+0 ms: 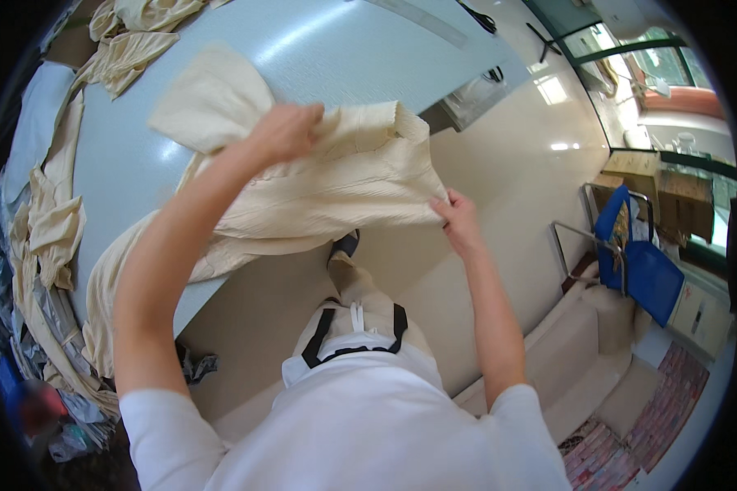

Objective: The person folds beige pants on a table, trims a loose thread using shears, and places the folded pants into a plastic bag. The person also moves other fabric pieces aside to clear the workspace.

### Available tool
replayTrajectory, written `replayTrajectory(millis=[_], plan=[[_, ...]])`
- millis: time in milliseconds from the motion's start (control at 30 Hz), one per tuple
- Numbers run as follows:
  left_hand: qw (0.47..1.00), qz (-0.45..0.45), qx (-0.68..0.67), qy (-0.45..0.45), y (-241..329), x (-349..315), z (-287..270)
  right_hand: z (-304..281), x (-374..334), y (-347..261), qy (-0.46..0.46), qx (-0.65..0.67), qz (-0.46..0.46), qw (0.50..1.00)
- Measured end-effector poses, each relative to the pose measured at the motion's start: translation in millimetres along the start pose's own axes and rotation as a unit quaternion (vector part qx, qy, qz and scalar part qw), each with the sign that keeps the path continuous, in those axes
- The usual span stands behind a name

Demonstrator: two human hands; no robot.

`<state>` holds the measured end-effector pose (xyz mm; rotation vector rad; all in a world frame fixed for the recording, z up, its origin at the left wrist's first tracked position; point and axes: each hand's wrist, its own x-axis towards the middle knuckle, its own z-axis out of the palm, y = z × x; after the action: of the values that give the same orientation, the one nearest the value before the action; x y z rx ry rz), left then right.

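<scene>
Cream garment (336, 192): part on tabletop (123, 164), part past its edge. Right hand (458, 219) pinches a corner; left hand (291, 131) curled over the cloth, blurred, can't tell if gripping. Crinkled; likely light, soft, floppy, not slippery, could stretch. Best hold: 2 spread points along hem or seam.

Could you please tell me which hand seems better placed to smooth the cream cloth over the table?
Probably the left hand, which is nearer the cloth over the table; the right hand pinches a corner beyond the table's edge.
</scene>
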<state>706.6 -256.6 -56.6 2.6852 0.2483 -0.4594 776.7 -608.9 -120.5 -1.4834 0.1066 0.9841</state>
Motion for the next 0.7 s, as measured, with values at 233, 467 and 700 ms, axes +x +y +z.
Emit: replayTrajectory(millis=[233, 467, 700], plan=[[0.732, -0.093, -0.665, -0.116, 157.6, -166.3, 75.4, -126.0, -59.9, -115.8, 0.038, -0.185, -0.178, 0.966], [0.661, 0.156, -0.734, 0.013, 242.0, -287.4, -28.4, -69.6, -239.7, -254.6, 0.061, -0.175, -0.474, 0.861], [0.735, 0.269, -0.442, 0.438, 204.8, -431.8, -146.9, -0.5, -317.4, -339.0, -0.080, -0.193, -0.563, 0.799]])
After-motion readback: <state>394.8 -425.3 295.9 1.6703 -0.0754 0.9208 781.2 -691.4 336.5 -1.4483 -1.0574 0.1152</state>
